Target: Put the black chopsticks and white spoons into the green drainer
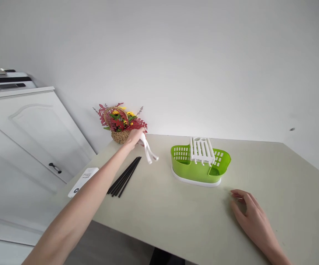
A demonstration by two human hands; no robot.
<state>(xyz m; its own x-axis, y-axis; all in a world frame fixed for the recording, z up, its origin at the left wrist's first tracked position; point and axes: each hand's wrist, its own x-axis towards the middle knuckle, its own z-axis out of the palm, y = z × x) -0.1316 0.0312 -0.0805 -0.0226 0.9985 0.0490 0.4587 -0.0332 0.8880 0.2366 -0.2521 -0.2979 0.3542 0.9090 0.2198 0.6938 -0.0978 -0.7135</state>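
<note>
My left hand [136,137] is stretched toward the back left of the table, closed round a few slim white utensils. Their white handles [149,151] stick out to the lower right; they look like spoons, but the gripped ends are hidden. Below that hand lies a fanned bunch of black chopsticks [124,177]. A green basket [195,170] with a white base stands at mid-table, and a white slotted rack [202,150] with hooks sits across its top. My right hand [250,213], fingers loosely curved and holding nothing, rests on the table to the basket's lower right.
A wicker basket of artificial flowers [120,137] stands against the wall, right behind my left hand. Partly covered by my left forearm is a white box [83,181]. White cabinets [24,147] line the left side. The table's front edge [126,233] runs below.
</note>
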